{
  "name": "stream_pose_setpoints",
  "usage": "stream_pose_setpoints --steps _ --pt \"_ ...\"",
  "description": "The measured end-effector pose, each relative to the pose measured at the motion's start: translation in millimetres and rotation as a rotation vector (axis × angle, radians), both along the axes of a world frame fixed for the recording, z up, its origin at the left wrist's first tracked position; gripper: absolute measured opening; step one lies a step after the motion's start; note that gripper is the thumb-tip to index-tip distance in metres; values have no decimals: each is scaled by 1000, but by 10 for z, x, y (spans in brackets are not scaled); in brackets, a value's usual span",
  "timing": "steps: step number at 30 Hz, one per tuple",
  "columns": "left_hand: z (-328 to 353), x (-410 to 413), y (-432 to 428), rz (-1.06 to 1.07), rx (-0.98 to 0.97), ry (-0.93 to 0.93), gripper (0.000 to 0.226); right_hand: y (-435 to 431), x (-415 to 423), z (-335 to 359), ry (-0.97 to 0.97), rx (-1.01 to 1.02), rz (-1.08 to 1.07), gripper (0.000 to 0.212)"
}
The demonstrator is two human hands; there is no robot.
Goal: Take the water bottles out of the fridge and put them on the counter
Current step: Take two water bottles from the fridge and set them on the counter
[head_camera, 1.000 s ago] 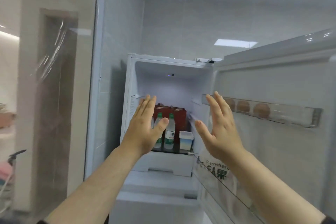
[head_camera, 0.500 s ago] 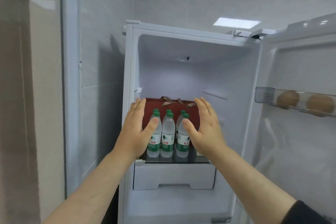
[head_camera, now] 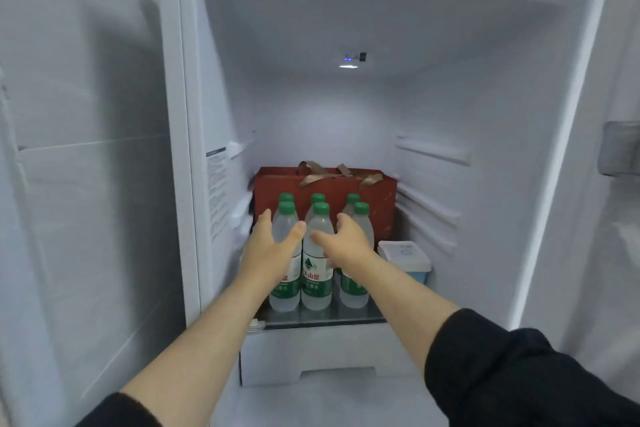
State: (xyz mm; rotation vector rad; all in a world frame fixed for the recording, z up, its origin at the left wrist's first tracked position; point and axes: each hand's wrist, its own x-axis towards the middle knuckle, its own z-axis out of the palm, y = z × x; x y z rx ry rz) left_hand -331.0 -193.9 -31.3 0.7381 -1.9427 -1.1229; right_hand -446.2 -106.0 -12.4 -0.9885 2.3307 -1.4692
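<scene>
Several clear water bottles with green caps and green labels stand in two rows on the glass shelf (head_camera: 360,319) inside the open fridge (head_camera: 346,28). The front middle bottle (head_camera: 317,274) shows between my hands. My left hand (head_camera: 270,246) is open around the front left bottle (head_camera: 285,222), thumb near its right side. My right hand (head_camera: 346,241) is open in front of the front right bottle (head_camera: 362,215), fingers spread. Neither hand has closed on a bottle.
A dark red gift bag (head_camera: 381,198) with ribbon handles stands behind the bottles. A white and light-blue lidded tub (head_camera: 405,256) sits right of them. A white drawer (head_camera: 329,354) lies below the shelf. The open door (head_camera: 620,149) is at the right.
Both hands have reached deeper into the fridge and closer to the bottles. The view has moved nearer, so the fridge interior fills the frame.
</scene>
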Motion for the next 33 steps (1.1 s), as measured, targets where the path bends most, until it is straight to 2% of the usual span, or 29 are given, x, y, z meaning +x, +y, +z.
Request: stream_pose_setpoints --steps 4,6,9,12,17,23,25,29,33 --pt "-197 -328 -281 61 65 -56 91 -258 -225 -164 35 77 -30 56" --pt "-289 -467 -420 103 84 -89 80 -349 -292 -242 71 108 -37 47" --pt "-427 -597 -549 110 136 -90 53 -452 -353 -351 147 111 -59 48" --pt "-540 -635 -605 119 103 -88 41 -452 -341 -385 162 109 -83 52" --pt "-566 -534 -573 163 76 -27 52 -353 -284 -422 149 82 -88 63" --pt "-451 -223 -235 201 20 45 41 -62 -17 -382 221 1 -88 60" --pt "-304 -89 -98 204 -5 86 39 109 82 -271 199 -69 -104 62" --pt "154 236 227 140 -98 117 54 620 396 135 201 -278 -110 48" --pt "531 593 618 8 -171 180 63 1193 786 496 148 -432 -135 53"
